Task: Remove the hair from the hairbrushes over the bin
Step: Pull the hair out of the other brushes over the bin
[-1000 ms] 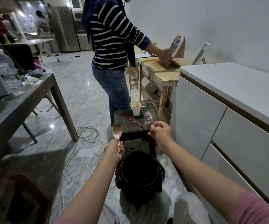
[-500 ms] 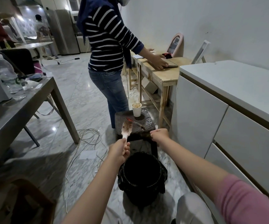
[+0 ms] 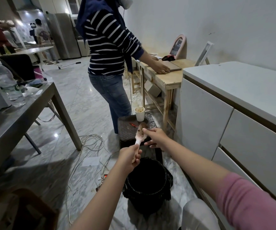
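Note:
My left hand [image 3: 130,156] grips the pale handle of a hairbrush [image 3: 140,134], head up, with brown hair tangled in its bristles. My right hand [image 3: 156,137] is right beside the brush head, and its fingers reach to the top of the bristles, where they touch the hair. The black bin [image 3: 148,183], lined with a dark bag, stands on the floor just below and nearer to me than the brush. Its inside is too dark to see.
A dark stool [image 3: 127,131] behind the bin carries a paper cup [image 3: 140,114] and a red-handled tool [image 3: 133,125]. A person in a striped top [image 3: 107,47] stands past it. White cabinets [image 3: 233,123] run along the right, a grey table [image 3: 17,113] on the left, cables [image 3: 87,146] on the floor.
The left hand has carried the brush to the right, over the stool's front edge. The right hand has left the stool's edge and come to the brush head.

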### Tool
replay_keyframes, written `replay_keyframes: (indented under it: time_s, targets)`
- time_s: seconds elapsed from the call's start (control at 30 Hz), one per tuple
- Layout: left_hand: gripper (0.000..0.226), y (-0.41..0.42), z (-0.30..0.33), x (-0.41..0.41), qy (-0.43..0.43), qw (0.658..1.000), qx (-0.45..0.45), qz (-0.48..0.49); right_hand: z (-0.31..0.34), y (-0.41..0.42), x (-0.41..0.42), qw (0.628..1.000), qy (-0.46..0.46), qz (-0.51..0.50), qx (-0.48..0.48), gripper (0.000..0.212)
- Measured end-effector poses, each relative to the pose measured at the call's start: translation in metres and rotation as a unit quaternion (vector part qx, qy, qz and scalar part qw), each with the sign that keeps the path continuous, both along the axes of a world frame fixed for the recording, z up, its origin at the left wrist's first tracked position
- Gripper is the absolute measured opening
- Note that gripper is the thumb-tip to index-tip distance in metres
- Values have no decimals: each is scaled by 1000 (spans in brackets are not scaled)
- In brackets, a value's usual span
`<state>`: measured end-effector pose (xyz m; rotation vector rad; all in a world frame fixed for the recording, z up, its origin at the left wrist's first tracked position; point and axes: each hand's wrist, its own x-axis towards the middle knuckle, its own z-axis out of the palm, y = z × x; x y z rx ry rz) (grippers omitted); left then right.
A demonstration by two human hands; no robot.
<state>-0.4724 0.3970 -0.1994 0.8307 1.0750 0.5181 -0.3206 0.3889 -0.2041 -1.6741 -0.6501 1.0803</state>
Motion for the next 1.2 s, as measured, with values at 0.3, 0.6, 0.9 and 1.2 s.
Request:
replay_keyframes:
  time_s: [0.3, 0.6, 0.9, 1.2]
  targets:
    - [14, -8, 5, -1, 13, 999, 43, 3, 4, -3, -10, 965, -253, 57, -31, 50]
    - [14, -12, 8, 1, 5, 998, 16, 64, 12, -8, -18, 927, -370, 27, 53, 54]
    - [16, -19, 5, 7, -13, 987, 1, 162, -1, -28, -20, 920, -377, 14, 103, 52]
    - [20, -9, -11, 9, -44, 951, -48, 303, 3, -49, -19, 918, -343, -88, 179, 54]
